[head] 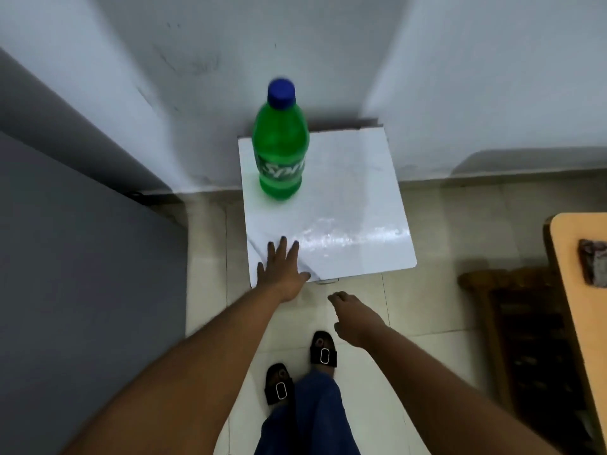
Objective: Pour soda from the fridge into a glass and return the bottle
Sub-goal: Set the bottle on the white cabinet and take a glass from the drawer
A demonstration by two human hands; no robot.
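head view: the soda bottle (280, 142), capped, stands upright at the far left of the small white table (345, 231). my left hand (282, 270) lies flat on the table's near edge, fingers spread, gripping nothing. my right hand (353, 318) hangs just off the table, fingers loosely curled, empty. risk, as i judge it: leaning on the edge could rock the table and topple the bottle. no glass is in view; whether the grey surface at left is the fridge is unclear.
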